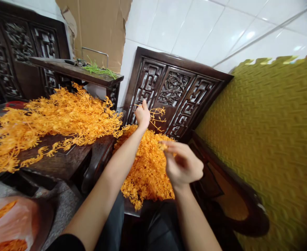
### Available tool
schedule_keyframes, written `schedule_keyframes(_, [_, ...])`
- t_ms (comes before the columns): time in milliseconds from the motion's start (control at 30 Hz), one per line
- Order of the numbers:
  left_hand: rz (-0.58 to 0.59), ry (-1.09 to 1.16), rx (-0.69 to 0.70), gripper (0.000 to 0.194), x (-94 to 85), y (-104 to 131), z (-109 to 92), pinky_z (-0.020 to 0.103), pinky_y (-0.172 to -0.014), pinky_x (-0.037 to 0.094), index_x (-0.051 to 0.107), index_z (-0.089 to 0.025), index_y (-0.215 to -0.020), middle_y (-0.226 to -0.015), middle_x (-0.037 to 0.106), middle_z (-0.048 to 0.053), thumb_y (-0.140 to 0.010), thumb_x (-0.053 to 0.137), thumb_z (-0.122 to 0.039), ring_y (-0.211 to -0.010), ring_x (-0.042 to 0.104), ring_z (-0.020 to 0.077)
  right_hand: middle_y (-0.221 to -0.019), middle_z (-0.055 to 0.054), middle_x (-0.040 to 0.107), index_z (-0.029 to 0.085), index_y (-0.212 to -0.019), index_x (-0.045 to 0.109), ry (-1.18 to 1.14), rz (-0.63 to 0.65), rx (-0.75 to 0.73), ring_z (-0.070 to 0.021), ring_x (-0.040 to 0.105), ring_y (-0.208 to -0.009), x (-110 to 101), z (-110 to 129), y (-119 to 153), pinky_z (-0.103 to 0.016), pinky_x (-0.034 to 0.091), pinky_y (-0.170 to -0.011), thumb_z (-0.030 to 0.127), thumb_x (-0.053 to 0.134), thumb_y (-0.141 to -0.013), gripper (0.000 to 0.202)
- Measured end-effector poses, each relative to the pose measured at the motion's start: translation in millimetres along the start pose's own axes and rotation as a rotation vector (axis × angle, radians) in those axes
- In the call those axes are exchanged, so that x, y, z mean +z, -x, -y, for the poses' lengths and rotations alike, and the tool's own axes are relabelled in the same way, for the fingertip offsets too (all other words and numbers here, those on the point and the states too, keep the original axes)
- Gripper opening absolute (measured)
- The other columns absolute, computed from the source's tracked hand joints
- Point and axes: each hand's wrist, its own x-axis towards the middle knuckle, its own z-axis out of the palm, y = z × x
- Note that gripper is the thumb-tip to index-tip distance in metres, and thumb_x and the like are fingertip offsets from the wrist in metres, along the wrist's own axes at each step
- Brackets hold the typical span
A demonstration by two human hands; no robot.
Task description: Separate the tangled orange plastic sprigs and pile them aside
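Note:
My left hand (pixel 143 114) is closed around the stem of an orange plastic-looking sprig (pixel 157 118), whose thin branches stick out to its right. Lower and to the right, my right hand (pixel 184 164) has thumb and fingers pinched together on a small orange piece (pixel 163 145); its exact shape is blurred. Under both hands lies a large heap of small orange pieces (pixel 148 167), between my legs and the carved wooden back. To the left, a pile of long orange sprigs (pixel 61 115) spreads over a dark wooden table.
A dark wooden stand (pixel 96 77) holds green stems (pixel 98 69) at the back left. Carved wooden panels (pixel 174 87) stand against white tiles, near torn cardboard (pixel 101 31). A yellow-green foam mat (pixel 268 132) rises on the right. A plastic bag (pixel 25 219) with orange pieces sits lower left.

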Motion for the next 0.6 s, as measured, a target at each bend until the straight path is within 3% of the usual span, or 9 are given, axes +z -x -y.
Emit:
schedule_keyframes(133, [0.005, 0.046, 0.009, 0.07, -11.7, -9, -5, 0.033, -0.076, 0.045, 0.075, -0.02, -0.076, -0.084, 0.075, 0.016, -0.101, 0.027, -0.065, -0.084, 0.069, 0.0239, -0.095, -0.002, 0.078, 0.023, -0.108, 0.069, -0.447, -0.227, 0.651, -0.0206, 0.076, -0.095, -7, -57, -4, -0.04, 0.063, -0.087, 0.024, 0.086, -0.073, 0.04])
schedule_keyframes(233, [0.013, 0.116, 0.037, 0.068, -16.7, -9, -20, 0.032, -0.071, 0.045, 0.075, -0.022, -0.077, -0.075, 0.072, 0.012, -0.101, 0.028, -0.065, -0.078, 0.067, 0.0215, -0.094, -0.002, 0.078, 0.023, -0.096, 0.063, -0.698, -0.292, 0.967, -0.0188, 0.076, -0.093, -20, -105, 2, -0.038, 0.063, -0.087, 0.023, 0.092, -0.059, 0.047])
schedule_keyframes(333, [0.047, 0.206, 0.063, 0.064, -19.8, -4, -33, 0.03, -0.066, 0.045, 0.075, -0.023, -0.081, -0.065, 0.066, 0.008, -0.1, 0.031, -0.066, -0.071, 0.064, 0.0194, -0.084, 0.0, 0.077, 0.023, -0.088, 0.059, -0.7, -0.365, 1.052, -0.0178, 0.076, -0.085, -30, -130, 12, -0.031, 0.063, -0.078, 0.017, 0.094, -0.051, 0.052])
schedule_keyframes(433, [0.096, 0.27, 0.072, 0.06, -22.2, 2, -41, 0.029, -0.063, 0.044, 0.074, -0.024, -0.085, -0.061, 0.062, 0.005, -0.1, 0.034, -0.066, -0.064, 0.061, 0.0173, -0.066, 0.008, 0.065, 0.022, -0.087, 0.061, -0.641, -0.371, 1.02, -0.0197, 0.077, -0.082, -33, -138, 20, -0.033, 0.064, -0.077, 0.017, 0.093, -0.048, 0.051])
schedule_keyframes(600, [0.108, 0.254, 0.126, 0.058, -21.1, 4, -47, 0.027, -0.061, 0.042, 0.07, -0.021, -0.083, -0.062, 0.06, 0.003, -0.097, 0.04, -0.069, -0.064, 0.062, 0.0153, -0.062, 0.011, 0.056, 0.022, -0.09, 0.06, -0.475, -0.344, 0.961, -0.013, 0.068, -0.062, -31, -148, 21, -0.028, 0.06, -0.061, 0.016, 0.089, -0.047, 0.052])
